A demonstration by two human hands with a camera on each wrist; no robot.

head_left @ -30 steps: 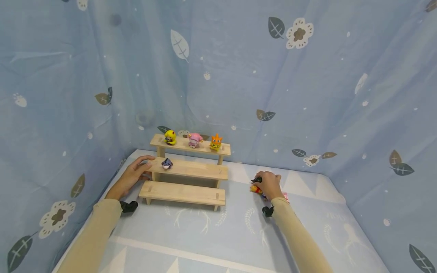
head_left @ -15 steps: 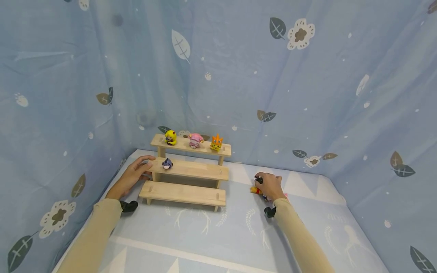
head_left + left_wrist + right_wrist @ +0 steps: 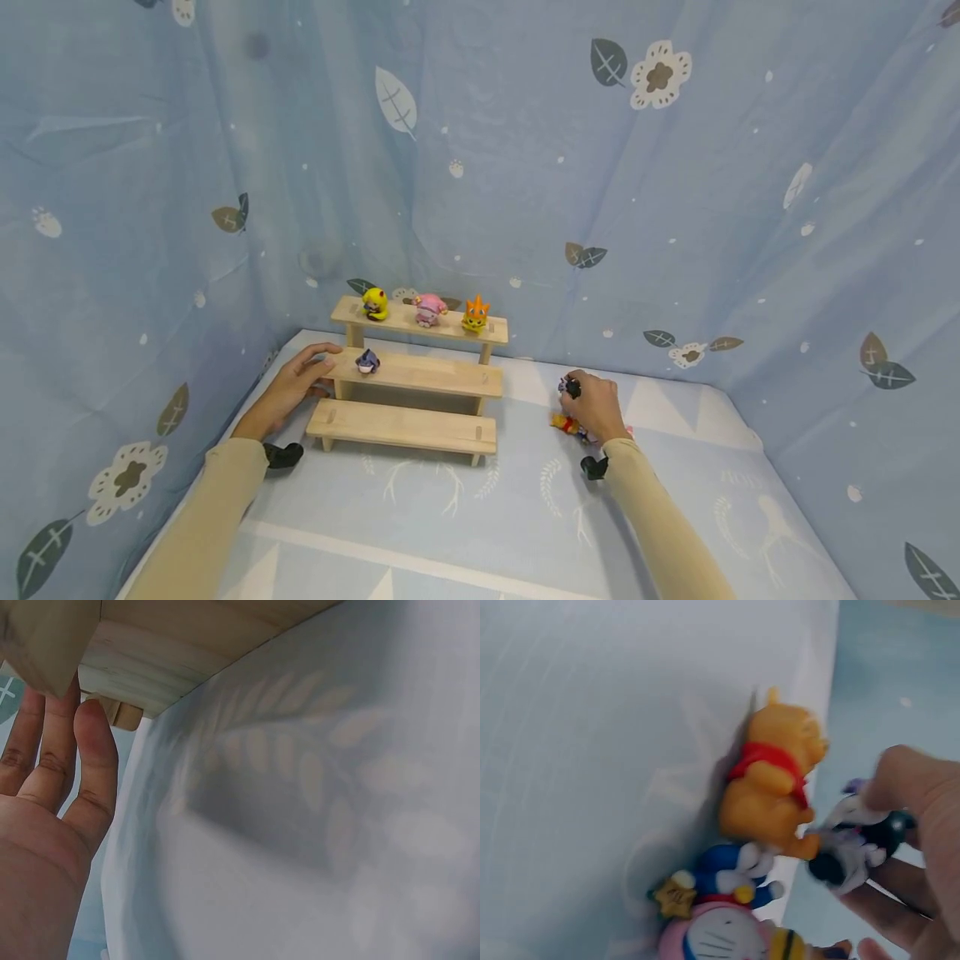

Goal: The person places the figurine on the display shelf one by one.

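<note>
Left to right: the left hand (image 3: 294,385), its grip open with fingers straight, rests against the left end of the three-tier wooden shelf (image 3: 415,374). The top tier carries a yellow figure (image 3: 374,302), a pink figure (image 3: 429,307) and an orange spiky figure (image 3: 475,314); the middle tier carries a small dark-blue figure (image 3: 367,360). Farther right, the right hand (image 3: 595,404) has its grip closed on a black-and-white figure (image 3: 859,844), pinched just above an orange bear figure (image 3: 775,780), a blue figure (image 3: 729,874) and a pink figure with a cat face (image 3: 724,937), all lying on the pale-blue tabletop (image 3: 480,517). Leaf-and-flower curtains (image 3: 525,150) enclose the scene.
</note>
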